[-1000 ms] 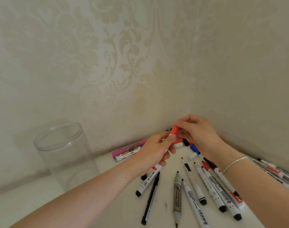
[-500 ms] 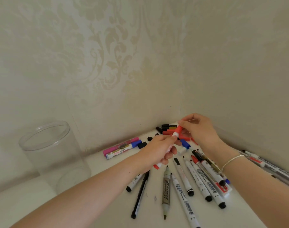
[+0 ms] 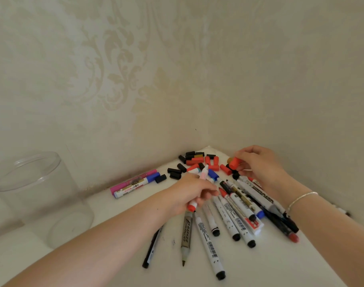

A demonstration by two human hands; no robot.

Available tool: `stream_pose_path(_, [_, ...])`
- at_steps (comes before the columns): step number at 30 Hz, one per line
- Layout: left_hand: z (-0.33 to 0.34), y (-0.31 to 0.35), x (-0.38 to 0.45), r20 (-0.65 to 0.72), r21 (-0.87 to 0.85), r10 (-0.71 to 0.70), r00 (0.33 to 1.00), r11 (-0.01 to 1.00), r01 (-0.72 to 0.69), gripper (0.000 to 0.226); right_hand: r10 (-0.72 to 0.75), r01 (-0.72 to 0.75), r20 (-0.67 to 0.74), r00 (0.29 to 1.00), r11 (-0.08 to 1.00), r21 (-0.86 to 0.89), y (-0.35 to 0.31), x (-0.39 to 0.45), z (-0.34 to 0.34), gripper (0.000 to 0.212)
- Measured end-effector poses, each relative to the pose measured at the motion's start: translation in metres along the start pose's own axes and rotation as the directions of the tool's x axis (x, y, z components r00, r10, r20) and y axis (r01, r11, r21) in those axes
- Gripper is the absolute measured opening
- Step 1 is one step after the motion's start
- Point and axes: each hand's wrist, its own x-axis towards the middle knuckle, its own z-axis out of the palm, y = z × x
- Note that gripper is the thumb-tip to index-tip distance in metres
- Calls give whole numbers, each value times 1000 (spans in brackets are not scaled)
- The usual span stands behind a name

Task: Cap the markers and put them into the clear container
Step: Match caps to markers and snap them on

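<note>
My left hand (image 3: 189, 193) grips a white marker with a red end (image 3: 198, 188), its bare tip pointing up toward the corner. My right hand (image 3: 259, 166) pinches a red cap (image 3: 235, 162) above the cap pile, apart from the marker's tip. Several uncapped markers (image 3: 228, 216) lie fanned on the white surface below both hands. Loose black and red caps (image 3: 197, 161) are heaped in the corner. The clear container (image 3: 35, 195) stands upright at the left; nothing shows inside it.
A pink marker and a blue-capped marker (image 3: 135, 184) lie along the back wall. Two patterned walls meet behind the cap pile. A black pen (image 3: 152, 248) lies under my left forearm. More markers sit behind my right wrist.
My right hand has pulled the red cap away to the right, off the marker's tip. The view has tilted so that the corner and cap pile show more.
</note>
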Motion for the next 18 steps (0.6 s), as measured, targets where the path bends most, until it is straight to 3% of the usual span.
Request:
stream_pose_path(2, [10, -3, 5, 22, 171, -1, 1000, 985, -2, 10, -8, 8, -10, 1000, 1000, -9, -1, 0, -4, 9])
stream_pose_path(7, [32, 1, 9, 5, 284, 99, 995, 954, -96, 20, -42, 42, 1, 999, 999, -17, -4, -4, -8, 4])
stream_pose_path(10, [33, 3, 12, -30, 347, 134, 991, 931, -115, 20, -7, 15, 107, 994, 997, -72, -5, -10, -10, 9])
stream_pose_path(14, [29, 6, 16, -50, 367, 125, 991, 925, -98, 12, 142, -42, 346, 927, 959, -281, -5, -21, -8, 10])
stream_pose_path(16, [26, 7, 13, -62, 336, 85, 994, 940, -60, 6, 158, 18, 362, 919, 898, -439, -2, -23, -4, 6])
stream_pose_path(18, [21, 8, 9, -91, 265, 47, 995, 964, -21, 25, 137, 77, 347, 928, 839, -539, 1, -22, 1, 8])
